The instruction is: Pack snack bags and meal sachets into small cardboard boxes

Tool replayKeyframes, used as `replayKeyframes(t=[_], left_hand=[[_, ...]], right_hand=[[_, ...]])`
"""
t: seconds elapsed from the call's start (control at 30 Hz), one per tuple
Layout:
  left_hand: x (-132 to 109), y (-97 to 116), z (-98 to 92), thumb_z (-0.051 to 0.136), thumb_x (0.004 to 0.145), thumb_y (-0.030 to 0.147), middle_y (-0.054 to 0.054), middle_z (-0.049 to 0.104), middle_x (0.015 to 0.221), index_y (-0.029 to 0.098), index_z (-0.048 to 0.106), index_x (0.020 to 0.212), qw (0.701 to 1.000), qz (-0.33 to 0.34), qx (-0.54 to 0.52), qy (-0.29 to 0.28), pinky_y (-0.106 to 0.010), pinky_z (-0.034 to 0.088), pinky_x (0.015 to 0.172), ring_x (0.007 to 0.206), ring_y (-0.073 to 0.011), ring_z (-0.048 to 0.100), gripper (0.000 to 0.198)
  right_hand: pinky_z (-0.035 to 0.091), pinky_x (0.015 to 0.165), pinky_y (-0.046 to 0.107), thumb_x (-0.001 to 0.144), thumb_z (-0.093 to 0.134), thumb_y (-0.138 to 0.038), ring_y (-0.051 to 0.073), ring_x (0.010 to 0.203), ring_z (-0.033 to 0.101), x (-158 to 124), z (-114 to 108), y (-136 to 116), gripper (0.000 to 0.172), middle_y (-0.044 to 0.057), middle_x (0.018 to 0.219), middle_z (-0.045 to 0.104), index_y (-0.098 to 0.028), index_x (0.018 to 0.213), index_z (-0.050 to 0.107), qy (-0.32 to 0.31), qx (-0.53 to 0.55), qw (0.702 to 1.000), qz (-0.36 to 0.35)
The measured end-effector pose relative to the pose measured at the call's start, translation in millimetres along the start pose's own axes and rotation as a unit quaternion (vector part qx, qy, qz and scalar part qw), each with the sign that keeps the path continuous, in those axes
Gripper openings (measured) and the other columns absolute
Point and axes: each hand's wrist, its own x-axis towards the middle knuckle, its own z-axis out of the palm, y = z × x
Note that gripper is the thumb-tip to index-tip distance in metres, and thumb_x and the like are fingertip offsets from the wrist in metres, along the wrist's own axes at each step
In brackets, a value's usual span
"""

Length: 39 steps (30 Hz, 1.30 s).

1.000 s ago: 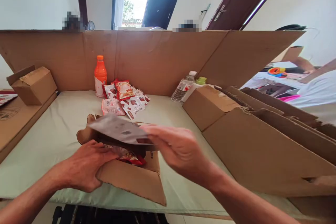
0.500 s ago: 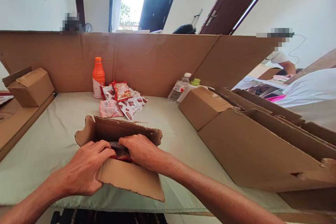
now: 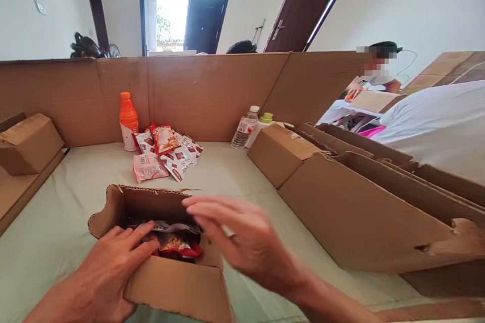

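Observation:
An open cardboard box (image 3: 178, 282) stands at the near edge of the cloth-covered table, with red and silver snack packets (image 3: 176, 245) inside. My left hand (image 3: 117, 262) lies over the box's left near wall, its fingertips reaching in to the packets; it is closed on the box's edge. Above the box's right end hangs my right hand (image 3: 235, 237), fingers outstretched and slightly blurred, holding nothing. Behind the box lie several red, pink and white packets (image 3: 166, 139) in a loose pile, and an orange bottle (image 3: 129, 123) is upright beside them.
A clear bottle (image 3: 245, 128) and a green-capped container (image 3: 267, 118) stand by large cardboard boxes (image 3: 364, 212) on the right. A smaller carton (image 3: 34, 144) sits at the left. Cardboard panels (image 3: 212, 96) wall off the back; beyond them, a person (image 3: 379, 73) works at the right.
My right hand has come up out of the box and moved right, its fingers now stretched. My left hand stays at the box wall. The whole view has shifted.

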Motion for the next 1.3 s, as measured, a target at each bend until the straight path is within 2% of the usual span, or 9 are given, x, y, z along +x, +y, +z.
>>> replayKeyframes(t=[0.1, 0.17, 0.3, 0.47, 0.7, 0.9, 1.07, 1.2, 1.3], left_hand=[[0, -1, 0.3, 0.061, 0.061, 0.014, -0.015, 0.046, 0.158, 0.024, 0.056, 0.137, 1.0, 0.011, 0.004, 0.024, -0.062, 0.047, 0.103, 0.128, -0.0423, 0.059, 0.077], [1, -3, 0.6, 0.062, 0.062, 0.015, -0.014, 0.047, 0.158, 0.025, 0.056, 0.138, 0.999, 0.017, 0.013, 0.025, -0.059, 0.048, 0.103, 0.127, -0.0406, 0.061, 0.077], [1, -7, 6.0, 0.065, 0.065, 0.021, -0.011, 0.043, 0.161, 0.029, 0.051, 0.142, 0.998, 0.026, 0.037, 0.041, -0.052, 0.047, 0.105, 0.128, -0.037, 0.061, 0.079], [2, -19, 27.3, 0.064, 0.064, 0.02, -0.013, 0.043, 0.161, 0.028, 0.052, 0.141, 0.995, 0.03, 0.074, 0.055, -0.047, 0.052, 0.095, 0.115, -0.0362, 0.067, 0.078], [5, -41, 58.0, 0.051, 0.088, 0.018, -0.009, 0.047, 0.158, 0.035, 0.053, 0.139, 0.988, 0.042, 0.111, 0.101, -0.043, 0.053, 0.088, 0.105, -0.0308, 0.071, 0.053], [4, -32, 53.1, 0.05, 0.085, 0.015, -0.01, 0.049, 0.157, 0.032, 0.056, 0.135, 0.984, 0.018, 0.138, 0.11, -0.044, 0.052, 0.087, 0.102, -0.0305, 0.071, 0.053], [7, -39, 55.6, 0.062, 0.069, 0.021, -0.012, 0.046, 0.159, 0.031, 0.054, 0.137, 0.984, 0.043, 0.144, 0.09, -0.042, 0.053, 0.085, 0.103, -0.0323, 0.071, 0.069], [7, -32, 42.9, 0.063, 0.052, 0.019, -0.015, 0.043, 0.16, 0.026, 0.052, 0.141, 0.992, 0.04, 0.107, 0.053, -0.048, 0.053, 0.092, 0.111, -0.038, 0.068, 0.09], [4, -17, 23.9, 0.062, 0.055, 0.017, -0.012, 0.043, 0.161, 0.028, 0.051, 0.142, 0.995, 0.03, 0.075, 0.057, -0.049, 0.049, 0.101, 0.12, -0.0367, 0.065, 0.088]], right_hand=[[0.058, 0.081, 0.029, 0.098, 0.057, -0.018, 0.017, 0.086, 0.075, 5, -17, 34, 0.015, 0.005, 0.094, 0.079, -0.02, 0.097, 0.072, 0.143, -0.005, 0.986, 0.086], [0.059, 0.077, 0.03, 0.099, 0.054, -0.025, 0.018, 0.081, 0.075, 9, -13, 71, 0.02, 0.005, 0.091, 0.079, -0.019, 0.101, 0.073, 0.153, -0.018, 0.973, 0.169], [0.054, 0.095, 0.034, 0.1, 0.043, -0.019, 0.021, 0.106, 0.071, 17, 26, 151, 0.032, 0.01, 0.118, 0.076, -0.017, 0.118, 0.07, -0.03, -0.138, 0.943, 0.3], [0.041, 0.111, 0.039, 0.088, 0.057, -0.012, 0.027, 0.135, 0.053, 23, 87, 206, 0.055, 0.013, 0.147, 0.059, -0.018, 0.142, 0.056, -0.145, -0.169, 0.923, 0.315], [0.044, 0.103, 0.046, 0.091, 0.062, -0.048, 0.038, 0.134, 0.047, 27, 144, 211, 0.077, 0.026, 0.147, 0.049, -0.008, 0.152, 0.038, -0.195, -0.201, 0.886, 0.369], [0.047, 0.099, 0.044, 0.099, 0.051, -0.02, 0.033, 0.133, 0.047, 33, 156, 210, 0.035, 0.024, 0.139, 0.054, -0.008, 0.131, 0.057, -0.19, -0.233, 0.872, 0.386], [0.05, 0.098, 0.045, 0.1, 0.058, -0.031, 0.025, 0.115, 0.062, 22, 133, 205, 0.026, 0.012, 0.126, 0.066, -0.015, 0.119, 0.065, -0.175, -0.211, 0.878, 0.392], [0.048, 0.094, 0.036, 0.097, 0.047, -0.016, 0.026, 0.111, 0.065, -7, 92, 188, 0.027, 0.016, 0.118, 0.072, -0.017, 0.11, 0.07, -0.124, -0.15, 0.9, 0.39], [0.05, 0.09, 0.034, 0.097, 0.038, -0.026, 0.023, 0.101, 0.066, -40, 55, 174, 0.037, 0.011, 0.11, 0.075, -0.018, 0.111, 0.07, -0.053, -0.077, 0.914, 0.396]])
